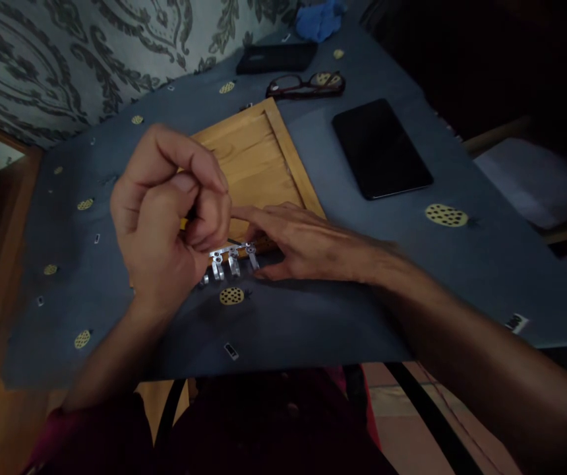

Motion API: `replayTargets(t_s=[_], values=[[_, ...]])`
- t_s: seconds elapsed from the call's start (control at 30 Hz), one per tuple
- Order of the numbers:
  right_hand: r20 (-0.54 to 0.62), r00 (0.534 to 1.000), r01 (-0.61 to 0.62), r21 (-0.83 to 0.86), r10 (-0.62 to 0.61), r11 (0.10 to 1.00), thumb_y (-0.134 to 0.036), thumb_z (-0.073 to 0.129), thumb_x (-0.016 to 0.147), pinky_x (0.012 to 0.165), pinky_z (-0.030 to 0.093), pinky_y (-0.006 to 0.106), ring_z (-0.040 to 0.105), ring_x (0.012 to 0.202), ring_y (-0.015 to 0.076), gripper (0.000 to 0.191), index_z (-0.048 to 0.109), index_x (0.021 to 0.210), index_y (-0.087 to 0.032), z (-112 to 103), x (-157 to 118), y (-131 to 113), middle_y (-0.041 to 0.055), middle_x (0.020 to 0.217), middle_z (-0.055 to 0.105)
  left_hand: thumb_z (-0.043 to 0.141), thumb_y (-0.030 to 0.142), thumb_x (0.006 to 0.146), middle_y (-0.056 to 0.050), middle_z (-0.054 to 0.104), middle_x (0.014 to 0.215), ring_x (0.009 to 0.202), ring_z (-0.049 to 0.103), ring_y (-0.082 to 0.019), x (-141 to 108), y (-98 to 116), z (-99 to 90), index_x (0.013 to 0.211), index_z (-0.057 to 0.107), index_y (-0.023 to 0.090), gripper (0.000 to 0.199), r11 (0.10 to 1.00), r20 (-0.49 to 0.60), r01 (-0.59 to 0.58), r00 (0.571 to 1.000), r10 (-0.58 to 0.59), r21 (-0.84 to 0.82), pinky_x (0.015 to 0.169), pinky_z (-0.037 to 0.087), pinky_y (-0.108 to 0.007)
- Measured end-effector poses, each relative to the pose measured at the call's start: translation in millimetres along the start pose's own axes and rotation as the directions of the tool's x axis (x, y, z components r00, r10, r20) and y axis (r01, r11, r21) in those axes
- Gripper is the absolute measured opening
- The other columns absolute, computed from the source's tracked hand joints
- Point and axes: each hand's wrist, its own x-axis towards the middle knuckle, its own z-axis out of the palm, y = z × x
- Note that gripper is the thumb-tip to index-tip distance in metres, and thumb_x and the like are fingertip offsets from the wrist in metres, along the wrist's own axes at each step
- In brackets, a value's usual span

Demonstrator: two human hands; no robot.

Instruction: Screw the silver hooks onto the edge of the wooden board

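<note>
A wooden panel [244, 155] with a raised rim lies on the table. Along its near edge runs a metal rail with several silver hooks [234, 260]. My left hand [167, 204] is raised over the panel's left part, its fingers curled tightly against the thumb. What it holds, if anything, is hidden; a dark gap and a bit of yellow show by the fingers. My right hand [306, 244] grips the panel's near right edge, its index finger stretched leftward over the wood and its thumb beside the rightmost hook. A thin dark piece [235, 241] shows just above the rail.
A black tablet [382, 148] lies right of the panel. Behind it are eyeglasses [306, 84], a black phone or case [277, 58] and a crumpled blue cloth [319, 20]. The grey-blue tablecloth [313, 330] has pineapple prints. A patterned curtain [90, 59] hangs at the back.
</note>
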Motion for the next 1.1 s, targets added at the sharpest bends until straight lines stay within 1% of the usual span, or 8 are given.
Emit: replayTargets(t_s=[0.1, 0.27, 0.43, 0.53, 0.73, 0.87, 0.97, 1.1], values=[[0.002, 1.000, 0.005, 0.009, -0.005, 1.000, -0.027, 0.075, 0.079, 0.088, 0.044, 0.039, 0.059, 0.095, 0.0229, 0.085, 0.031, 0.151, -0.029, -0.8, -0.2, 0.0, 0.0030, 0.103, 0.065, 0.041, 0.003, 0.087, 0.006, 0.033, 0.043, 0.033, 0.019, -0.004, -2.2, -2.3, 2.1, 0.070, 0.065, 0.013, 0.031, 1.000, -0.031, 0.023, 0.999, -0.023, -0.004, 0.033, 0.020, -0.018], [0.001, 1.000, -0.001, 0.036, 0.001, 0.999, -0.029, 0.078, 0.077, 0.088, 0.046, 0.040, 0.061, 0.100, 0.0245, 0.087, 0.032, 0.151, -0.029, -2.5, -0.6, 1.5, 0.0046, 0.109, 0.065, 0.046, 0.009, 0.086, 0.008, 0.030, 0.041, 0.031, 0.015, -0.004, -0.6, -10.3, -0.8, 0.069, 0.064, 0.016, 0.025, 0.997, 0.009, -0.079, 0.997, 0.079, 0.003, 0.028, 0.016, -0.019], [0.014, 1.000, -0.006, 0.094, 0.005, 0.996, -0.030, 0.079, 0.077, 0.085, 0.049, 0.036, 0.063, 0.101, 0.0229, 0.086, 0.033, 0.150, -0.029, -5.5, -1.3, 1.6, 0.0057, 0.114, 0.065, 0.042, 0.005, 0.086, 0.007, 0.031, 0.042, 0.032, 0.018, -0.004, 0.5, -9.5, -1.0, 0.071, 0.063, 0.014, 0.028, 0.999, -0.012, -0.036, 0.999, 0.036, 0.012, 0.030, 0.019, -0.018], [0.026, 0.999, -0.029, 0.108, 0.026, 0.994, -0.029, 0.077, 0.078, 0.083, 0.049, 0.035, 0.064, 0.098, 0.0211, 0.086, 0.031, 0.151, -0.029, -6.8, -2.0, 0.3, 0.0049, 0.112, 0.066, 0.042, 0.004, 0.085, 0.007, 0.031, 0.042, 0.032, 0.017, -0.004, 0.0, -8.8, 1.7, 0.070, 0.063, 0.013, 0.027, 0.998, -0.004, -0.062, 0.998, 0.062, 0.000, 0.030, 0.019, -0.019], [0.027, 0.999, -0.032, 0.058, 0.031, 0.998, -0.030, 0.078, 0.078, 0.084, 0.049, 0.035, 0.063, 0.100, 0.0223, 0.085, 0.033, 0.150, -0.027, -8.7, -2.0, -2.1, 0.0051, 0.110, 0.066, 0.047, 0.010, 0.090, 0.008, 0.027, 0.044, 0.035, 0.014, -0.003, -1.0, -14.0, 5.1, 0.071, 0.063, 0.014, 0.025, 0.999, -0.124, -0.039, 0.992, 0.040, 0.009, 0.033, 0.017, -0.019], [0.027, 0.999, -0.031, 0.064, 0.030, 0.997, -0.030, 0.078, 0.077, 0.084, 0.049, 0.035, 0.064, 0.102, 0.0228, 0.085, 0.033, 0.150, -0.028, -8.1, -2.0, -2.4, 0.0053, 0.114, 0.066, 0.048, 0.013, 0.091, 0.008, 0.030, 0.044, 0.035, 0.019, -0.004, -0.7, -16.5, 0.4, 0.073, 0.062, 0.016, 0.023, 0.997, -0.102, -0.049, 0.993, 0.055, 0.057, 0.033, 0.021, -0.018], [0.029, 0.999, -0.043, 0.083, 0.040, 0.996, -0.030, 0.077, 0.077, 0.085, 0.050, 0.036, 0.064, 0.103, 0.0227, 0.085, 0.034, 0.150, -0.029, -8.1, -2.7, -2.8, 0.0053, 0.115, 0.066, 0.046, 0.009, 0.090, 0.007, 0.030, 0.045, 0.035, 0.020, -0.004, -1.3, -15.9, 0.1, 0.073, 0.061, 0.016, 0.023, 0.997, -0.162, -0.017, 0.986, 0.028, 0.071, 0.034, 0.021, -0.019], [0.041, 0.998, -0.060, 0.097, 0.056, 0.994, -0.029, 0.076, 0.078, 0.087, 0.050, 0.036, 0.064, 0.102, 0.0221, 0.084, 0.033, 0.150, -0.030, -8.4, -3.3, -2.3, 0.0059, 0.117, 0.065, 0.050, 0.014, 0.088, 0.007, 0.027, 0.044, 0.033, 0.017, -0.004, -2.9, -15.6, 6.7, 0.070, 0.060, 0.016, 0.021, 0.994, -0.228, -0.076, 0.969, 0.091, 0.076, 0.033, 0.015, -0.020]])
